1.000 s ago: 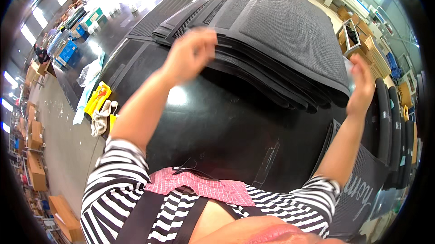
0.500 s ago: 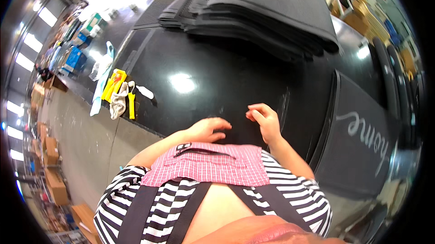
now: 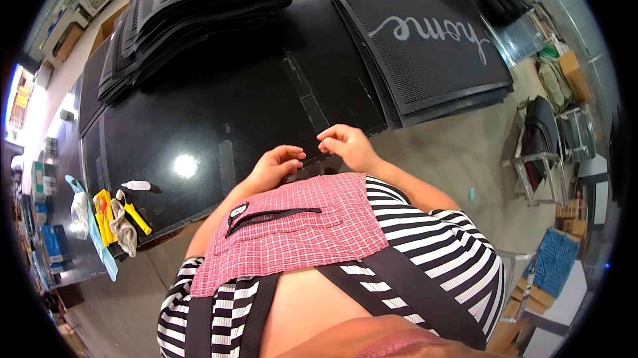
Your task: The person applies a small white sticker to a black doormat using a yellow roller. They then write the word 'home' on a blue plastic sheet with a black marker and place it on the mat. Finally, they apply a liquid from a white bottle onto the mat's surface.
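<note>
Our left hand (image 3: pixel 278 164) and right hand (image 3: pixel 349 147) are loosely curled, fingers half open, nothing visible in either, near the table's (image 3: pixel 252 86) near edge. The script-lettered doormats (image 3: pixel 425 59) lie stacked to our right; the taller mat pile (image 3: pixel 199 6) stands farther off, left. We judge each mat floppy, grippy, sturdy, heavy in bulk, best held by opposite bordered corners.

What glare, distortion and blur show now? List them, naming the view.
Head view: a white glare spot on the black table; head view: background at far left partly washed out to white; head view: fisheye bending, black corners; head view: left hand and right hand fairly sharp.
</note>
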Demonstrator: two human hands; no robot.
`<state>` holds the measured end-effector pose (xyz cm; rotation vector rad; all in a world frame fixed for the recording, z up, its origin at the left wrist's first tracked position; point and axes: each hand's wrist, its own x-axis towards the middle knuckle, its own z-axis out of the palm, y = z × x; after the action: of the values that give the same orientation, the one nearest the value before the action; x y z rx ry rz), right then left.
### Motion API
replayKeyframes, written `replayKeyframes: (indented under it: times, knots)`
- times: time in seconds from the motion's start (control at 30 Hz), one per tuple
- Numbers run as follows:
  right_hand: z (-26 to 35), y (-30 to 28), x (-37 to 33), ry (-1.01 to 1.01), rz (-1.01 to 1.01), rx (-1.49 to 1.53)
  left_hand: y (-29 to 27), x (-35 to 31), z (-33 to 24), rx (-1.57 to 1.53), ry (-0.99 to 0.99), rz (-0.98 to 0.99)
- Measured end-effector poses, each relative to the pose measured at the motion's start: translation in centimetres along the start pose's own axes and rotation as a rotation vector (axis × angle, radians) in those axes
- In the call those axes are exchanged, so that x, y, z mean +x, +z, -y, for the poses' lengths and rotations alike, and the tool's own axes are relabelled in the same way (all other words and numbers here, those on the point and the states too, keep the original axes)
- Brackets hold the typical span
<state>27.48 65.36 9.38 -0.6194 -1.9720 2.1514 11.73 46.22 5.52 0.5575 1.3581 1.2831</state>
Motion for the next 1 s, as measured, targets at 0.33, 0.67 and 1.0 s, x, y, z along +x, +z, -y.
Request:
replayKeyframes:
  times: [0.33,0.67,1.0]
  knots:
    - [-7.9,-27.3,-6.9,-0.101,-1.315,0.506,8.1,13.1,-3.9,-0.01,-0.037,0.108]
    - [-7.3,-51.6,-5.7,-0.165,-1.247,0.745,25.4,27.3,-7.0,1.414,0.708,-0.007]
    - [-6.0,-68.7,0.9,-0.019,-1.408,0.598,26.2,29.5,-8.6,1.605,0.471,0.155]
